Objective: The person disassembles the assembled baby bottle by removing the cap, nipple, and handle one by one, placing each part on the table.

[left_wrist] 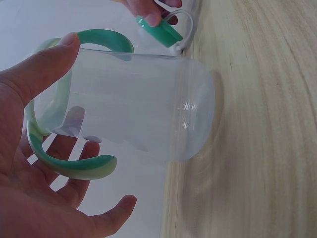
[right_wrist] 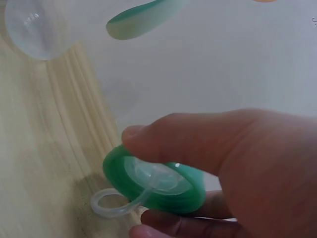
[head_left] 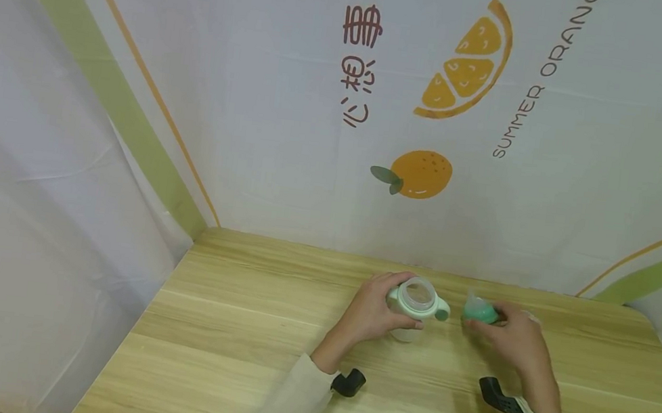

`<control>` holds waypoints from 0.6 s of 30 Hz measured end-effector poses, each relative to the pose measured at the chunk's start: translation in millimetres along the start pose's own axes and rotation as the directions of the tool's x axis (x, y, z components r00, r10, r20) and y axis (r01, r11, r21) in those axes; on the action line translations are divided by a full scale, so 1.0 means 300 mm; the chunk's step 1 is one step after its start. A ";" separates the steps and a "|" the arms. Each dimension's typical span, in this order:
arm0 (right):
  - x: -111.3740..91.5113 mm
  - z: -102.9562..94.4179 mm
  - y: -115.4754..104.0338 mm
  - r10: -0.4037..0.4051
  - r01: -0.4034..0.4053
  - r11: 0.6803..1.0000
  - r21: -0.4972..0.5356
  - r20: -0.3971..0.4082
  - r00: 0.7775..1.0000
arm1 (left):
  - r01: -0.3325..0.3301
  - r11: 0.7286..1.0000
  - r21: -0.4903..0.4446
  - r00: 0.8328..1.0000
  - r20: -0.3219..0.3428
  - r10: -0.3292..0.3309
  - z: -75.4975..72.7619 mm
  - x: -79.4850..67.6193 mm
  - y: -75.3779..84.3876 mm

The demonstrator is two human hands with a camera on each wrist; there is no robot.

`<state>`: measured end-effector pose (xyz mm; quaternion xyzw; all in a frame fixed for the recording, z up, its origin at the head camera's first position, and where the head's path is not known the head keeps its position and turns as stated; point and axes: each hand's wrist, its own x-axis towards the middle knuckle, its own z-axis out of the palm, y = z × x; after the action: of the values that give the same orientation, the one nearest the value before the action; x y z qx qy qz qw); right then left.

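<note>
My left hand (head_left: 373,309) grips a clear baby bottle (left_wrist: 133,99) round its pale green handle ring, near the top. The bottle stands upright and uncapped, its round opening facing up, low over or on the table. Two curved green handles (left_wrist: 74,168) stick out from the ring. To the right, my right hand (head_left: 517,333) pinches a green screw collar (right_wrist: 173,202) between thumb and fingers. A translucent nipple (head_left: 471,297) rises from the collar. From its underside a thin clear tube (right_wrist: 111,212) hangs in a curl. Collar and bottle are apart.
Both hands work over a wood-grain table (head_left: 220,316), towards its far edge. Behind it hangs a white cloth (head_left: 287,160) printed with oranges and lettering. A white curtain (head_left: 27,233) closes off the left side. Black wrist mounts (head_left: 350,382) sit on both sleeves.
</note>
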<state>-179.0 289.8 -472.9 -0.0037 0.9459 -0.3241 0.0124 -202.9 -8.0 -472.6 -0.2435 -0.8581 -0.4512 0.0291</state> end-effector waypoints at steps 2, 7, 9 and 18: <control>0.001 0.002 -0.001 0.004 -0.004 1.000 0.002 0.010 1.000 | 0.003 1.000 0.000 1.000 0.002 -0.003 0.000 0.000 0.001; 0.000 0.005 -0.009 0.019 -0.019 1.000 0.002 0.019 1.000 | 0.010 1.000 -0.004 1.000 0.004 -0.010 0.001 -0.001 0.003; -0.001 0.006 -0.011 0.025 -0.025 1.000 0.003 0.015 1.000 | 0.009 1.000 -0.003 1.000 0.004 -0.009 0.001 -0.001 0.004; 0.004 0.026 -0.012 0.084 -0.084 0.996 0.040 -0.006 0.996 | 0.011 1.000 0.000 1.000 0.006 -0.011 0.001 -0.001 0.003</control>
<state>-179.9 282.1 -477.0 0.0375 0.9387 -0.3419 0.0226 -202.1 -7.6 -472.3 -0.2402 -0.8595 -0.4506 0.0243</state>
